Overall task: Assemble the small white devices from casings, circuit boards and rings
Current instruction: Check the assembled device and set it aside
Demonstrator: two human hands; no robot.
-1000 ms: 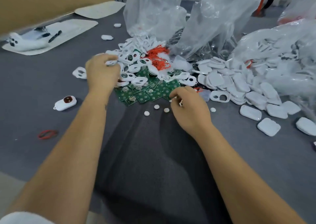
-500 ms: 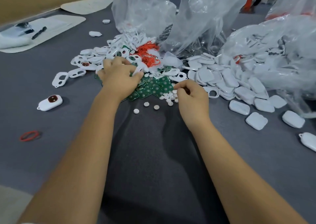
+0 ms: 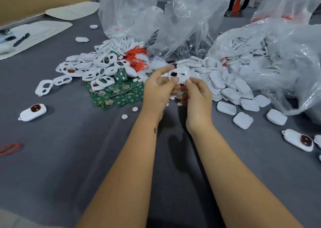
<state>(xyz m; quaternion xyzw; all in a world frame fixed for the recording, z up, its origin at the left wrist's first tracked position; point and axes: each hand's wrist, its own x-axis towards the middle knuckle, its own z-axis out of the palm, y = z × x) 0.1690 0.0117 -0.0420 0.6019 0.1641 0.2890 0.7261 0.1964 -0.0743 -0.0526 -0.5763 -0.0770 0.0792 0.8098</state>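
Both hands meet above the desk (image 3: 52, 158): the left hand (image 3: 157, 90) pinches a white casing (image 3: 179, 74) by its edge, and the right hand (image 3: 198, 95) grips its other side. Seating the next part likely needs square alignment before pressing. Behind, clear plastic bags (image 3: 260, 54) spill solid casing halves; circuit boards (image 3: 118, 94) lie loose.

Grey table (image 3: 52, 167) (cardboard (image 3: 34, 0) behind)
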